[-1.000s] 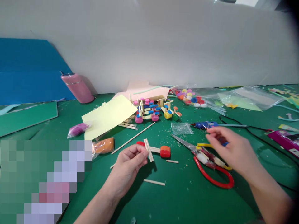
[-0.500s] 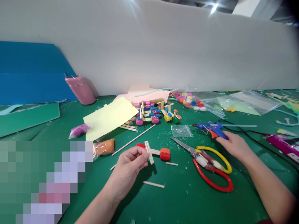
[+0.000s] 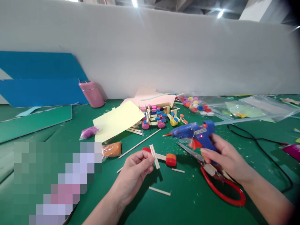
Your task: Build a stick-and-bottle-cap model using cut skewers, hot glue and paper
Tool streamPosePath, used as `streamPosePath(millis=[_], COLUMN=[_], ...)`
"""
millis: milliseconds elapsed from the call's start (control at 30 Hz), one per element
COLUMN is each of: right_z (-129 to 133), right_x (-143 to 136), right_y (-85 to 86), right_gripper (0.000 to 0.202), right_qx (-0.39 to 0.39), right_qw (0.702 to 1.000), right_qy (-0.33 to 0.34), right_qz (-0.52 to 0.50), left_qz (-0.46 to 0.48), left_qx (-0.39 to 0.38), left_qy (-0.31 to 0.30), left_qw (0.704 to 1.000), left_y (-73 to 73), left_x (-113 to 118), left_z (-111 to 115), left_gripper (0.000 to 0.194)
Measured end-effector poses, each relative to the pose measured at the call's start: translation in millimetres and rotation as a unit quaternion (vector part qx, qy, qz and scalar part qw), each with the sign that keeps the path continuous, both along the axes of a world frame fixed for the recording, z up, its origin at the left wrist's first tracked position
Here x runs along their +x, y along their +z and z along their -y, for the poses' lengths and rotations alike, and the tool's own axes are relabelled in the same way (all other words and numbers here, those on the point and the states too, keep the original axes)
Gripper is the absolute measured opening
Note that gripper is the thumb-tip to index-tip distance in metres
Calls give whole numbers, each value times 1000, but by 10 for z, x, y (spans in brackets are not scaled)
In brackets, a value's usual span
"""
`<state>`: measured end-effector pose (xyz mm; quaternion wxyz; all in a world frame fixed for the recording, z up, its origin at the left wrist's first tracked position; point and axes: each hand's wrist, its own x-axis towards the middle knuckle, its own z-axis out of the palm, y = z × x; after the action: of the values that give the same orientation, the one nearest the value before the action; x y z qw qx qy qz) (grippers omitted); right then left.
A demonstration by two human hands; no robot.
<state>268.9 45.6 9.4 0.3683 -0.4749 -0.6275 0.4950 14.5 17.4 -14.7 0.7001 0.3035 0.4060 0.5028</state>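
Note:
Between thumb and fingers, my left hand (image 3: 138, 170) pinches a small bundle of short wooden sticks (image 3: 154, 157). My right hand (image 3: 222, 154) grips the handle of a blue glue gun (image 3: 187, 131), raised above the table with its tip pointing left. Behind the sticks lies a piece with red and orange wheels (image 3: 171, 159), joined by wooden sticks. Scissors (image 3: 225, 184) with a red handle loop lie under my right hand, partly hidden by it. Loose short sticks (image 3: 159, 191) rest in front of my left hand.
Small wheeled stick models (image 3: 154, 118) stand behind, near yellow foam sheet (image 3: 119, 120). Bagged orange clay (image 3: 112, 149), purple clay (image 3: 89, 132) and a pink cup (image 3: 92, 94) are at left. A bag of coloured caps (image 3: 195, 104) lies behind; a black cord (image 3: 262, 142) runs right.
My right hand has lifted the glue gun off the table and brought it left, over the scissors. My left hand still pinches the sticks. The view has shifted slightly.

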Motion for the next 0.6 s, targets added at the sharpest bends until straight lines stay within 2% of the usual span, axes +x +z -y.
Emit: streamPosePath(millis=[100,200,400,600], right_z=[18,31,119,170], right_x=[-119,-141,-122,-139], right_y=[3,-35,-114,-137], right_gripper=[18,14,16,15], right_qx=[23,30,10,26], right_qw=[998,998,1000,999], right_qy=[39,57,17,-7], right_qz=[33,19,18,43], left_qz=[15,31,40,35], left_qx=[-9,-22,-34,-35], left_qy=[10,11,-4,-15], left_qw=[1000,999,999,999], left_y=[10,9,-12,-41], left_x=[-5,-8,-13,-11], left_z=[5,3,0,-8], left_gripper=[13,14,14,13])
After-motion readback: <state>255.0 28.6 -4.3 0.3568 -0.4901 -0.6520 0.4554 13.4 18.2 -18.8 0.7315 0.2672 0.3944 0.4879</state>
